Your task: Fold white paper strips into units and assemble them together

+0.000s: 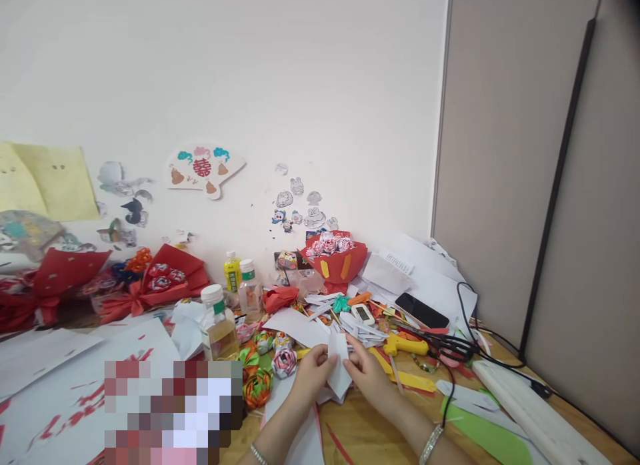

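A narrow folded strip of white paper (339, 365) stands between my two hands, just above the wooden table. My left hand (315, 370) pinches its left edge, thumb on the near face. On the opposite edge, my right hand (367, 371) grips the paper with thumb and fingers. More white sheets lie below and behind the strip, so its lower end is hard to tell apart from them. Left of my left hand sit a pink and white paper flower (285, 361) and an orange and green paper flower (257, 387).
Behind my hands are a red-wrapped bouquet (337, 258), a small white timer (363, 314) and a black phone (422, 310). A yellow glue gun (406, 345) with a black cable lies to the right. Bottles, including one with amber liquid (219, 328), stand left. A white bar (535, 411) lies at right.
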